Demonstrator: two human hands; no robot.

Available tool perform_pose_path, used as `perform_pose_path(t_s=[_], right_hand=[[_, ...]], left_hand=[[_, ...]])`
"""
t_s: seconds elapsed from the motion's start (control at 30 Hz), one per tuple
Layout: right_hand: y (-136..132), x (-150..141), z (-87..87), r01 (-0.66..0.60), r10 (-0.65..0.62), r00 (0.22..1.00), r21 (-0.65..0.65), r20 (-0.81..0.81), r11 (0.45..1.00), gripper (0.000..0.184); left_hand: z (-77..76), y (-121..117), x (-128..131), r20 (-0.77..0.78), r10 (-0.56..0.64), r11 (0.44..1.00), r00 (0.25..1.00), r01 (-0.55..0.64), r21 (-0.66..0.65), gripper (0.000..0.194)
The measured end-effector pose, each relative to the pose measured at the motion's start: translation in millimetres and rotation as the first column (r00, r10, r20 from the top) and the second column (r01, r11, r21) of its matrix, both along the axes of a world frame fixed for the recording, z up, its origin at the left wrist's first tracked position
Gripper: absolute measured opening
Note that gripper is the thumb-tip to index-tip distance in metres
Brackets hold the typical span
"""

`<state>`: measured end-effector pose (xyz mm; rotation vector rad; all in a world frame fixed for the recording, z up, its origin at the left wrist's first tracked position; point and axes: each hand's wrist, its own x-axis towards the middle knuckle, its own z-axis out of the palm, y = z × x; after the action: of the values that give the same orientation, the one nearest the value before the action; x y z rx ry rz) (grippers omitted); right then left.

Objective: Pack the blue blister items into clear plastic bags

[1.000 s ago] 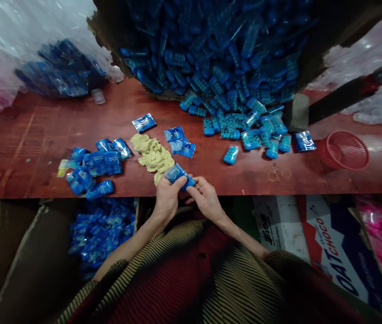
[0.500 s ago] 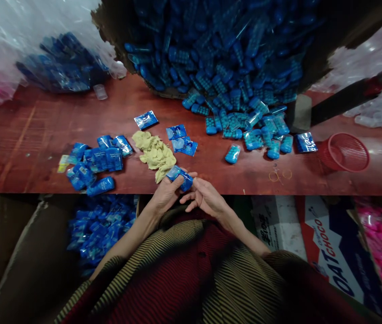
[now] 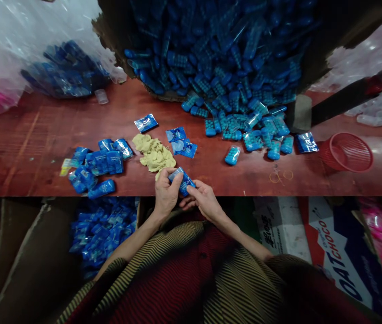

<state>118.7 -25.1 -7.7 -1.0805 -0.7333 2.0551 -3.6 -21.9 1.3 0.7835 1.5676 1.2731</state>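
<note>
A small blue printed packet (image 3: 182, 180) is held at the table's front edge between both hands, tilted down to the right. My left hand (image 3: 166, 192) pinches its upper left part, thumb on top. My right hand (image 3: 207, 200) grips the lower right end with thumb and fingers; some fingertips are hidden beneath. Just behind the hands lies a pale yellow, crumpled, putty-like lump (image 3: 155, 155). Flat blue packets (image 3: 184, 147) rest to its right, and another blue packet (image 3: 146, 122) lies behind it. To the left sits a group of filled blue packets (image 3: 99, 162).
Clear blue-capped containers (image 3: 234, 99) spill from a torn carton at the back. A red mesh basket (image 3: 346, 153), a dark-handled tool (image 3: 346, 101) and rubber bands (image 3: 280, 175) are on the right. Plastic bags (image 3: 69, 67) stand back left. Below the edge lie more blue packets (image 3: 105, 234).
My left hand has shifted up around the packet's upper end. The packet has turned more steeply, and my right thumb now presses on its lower end.
</note>
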Motion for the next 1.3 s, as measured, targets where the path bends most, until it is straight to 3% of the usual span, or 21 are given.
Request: perform_pose_path(t_s=[0.13,0.33,0.5,0.6,0.83,0.97,1.03,1.1,1.2,1.3], right_hand=[[-2,-2,-2.2,0.008,-0.009,0.999,-0.031,-0.039,0.999,0.037],[-4,1,-0.7,-0.027,0.025,0.999,-0.057,-0.039,0.998,0.037],[-2,6,3.5,-0.048,0.042,0.997,-0.101,-0.065,0.994,0.038],[1,9,5.3,-0.048,0.042,0.998,-0.112,-0.054,0.993,0.038],[-1,11,4.3,-0.029,0.029,0.996,0.001,0.087,1.000,0.034],[-1,11,5.0,-0.021,0.020,0.994,0.007,0.104,1.000,0.032],[1,12,5.1,-0.035,0.036,0.999,-0.051,0.013,0.998,0.033],[3,13,4.8,-0.060,0.049,0.994,-0.116,-0.093,0.991,0.034],[7,16,3.8,-0.131,0.088,0.971,-0.189,-0.222,0.973,0.031],[7,19,2.8,-0.199,0.126,0.944,-0.220,-0.305,0.955,0.028]], left_hand=[[-1.6,2,3,-0.194,-0.021,0.997,0.981,0.034,0.064,0.016],[-0.6,4,1,-0.257,-0.041,0.992,0.965,0.070,0.104,0.020],[-2.9,2,-11,-0.151,-0.099,0.990,0.984,0.113,0.087,0.032],[-2.3,0,-16,-0.074,-0.106,0.990,0.992,0.112,0.088,0.028],[10.4,0,-18,-0.177,-0.053,0.992,0.983,0.073,0.105,0.007],[8.4,1,-17,-0.228,-0.007,0.992,0.974,0.035,0.121,0.011],[6.3,1,-16,-0.143,0.017,0.992,0.990,0.000,0.123,0.011],[5.1,2,-13,0.105,-0.028,0.997,0.994,0.021,0.071,0.017],[4.8,1,-10,0.506,-0.207,0.971,0.838,0.239,0.001,0.045],[4.2,0,-9,0.628,-0.288,0.936,0.723,0.352,0.024,0.053]])
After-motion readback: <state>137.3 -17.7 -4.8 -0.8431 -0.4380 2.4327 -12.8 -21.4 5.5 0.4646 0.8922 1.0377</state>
